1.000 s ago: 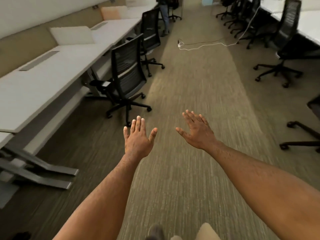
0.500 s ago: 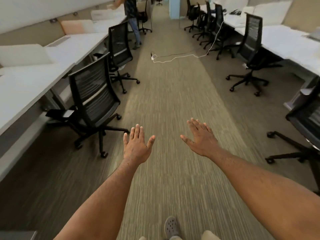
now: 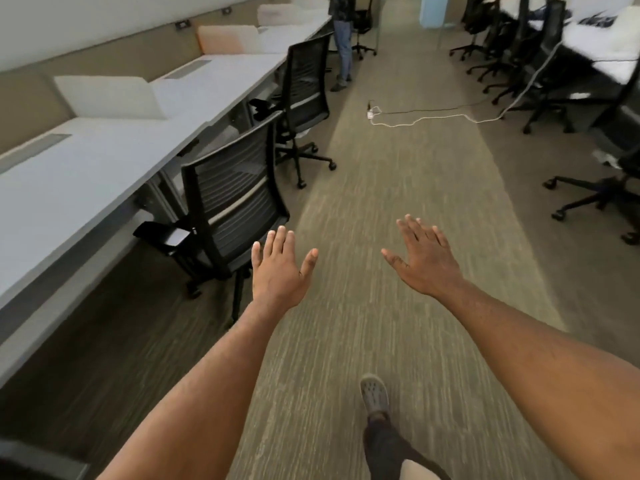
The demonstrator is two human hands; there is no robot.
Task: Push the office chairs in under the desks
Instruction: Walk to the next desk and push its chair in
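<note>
While both arms are extended forward over the carpeted aisle, the left hand and the right hand are held palm-down with the fingers straight and spread wide, holding nothing. Neither hand touches any object.

The nearest office chair stands at the left of the aisle, beside the front edge of the long white worktop. Its mesh backrest faces the aisle and its seat lies only partly beneath the worktop edge. The left hand is just beside the backrest's lower right corner; contact cannot be confirmed.

A second office chair stands farther along the same worktop edge, also projecting into the aisle. Further chairs are grouped along the worktop row on the right side of the aisle.

A white cable with a power strip lies across the carpet between the two rows. A standing person is at the far end of the left worktop. One grey shoe of the camera wearer is on the carpet below the right forearm.
</note>
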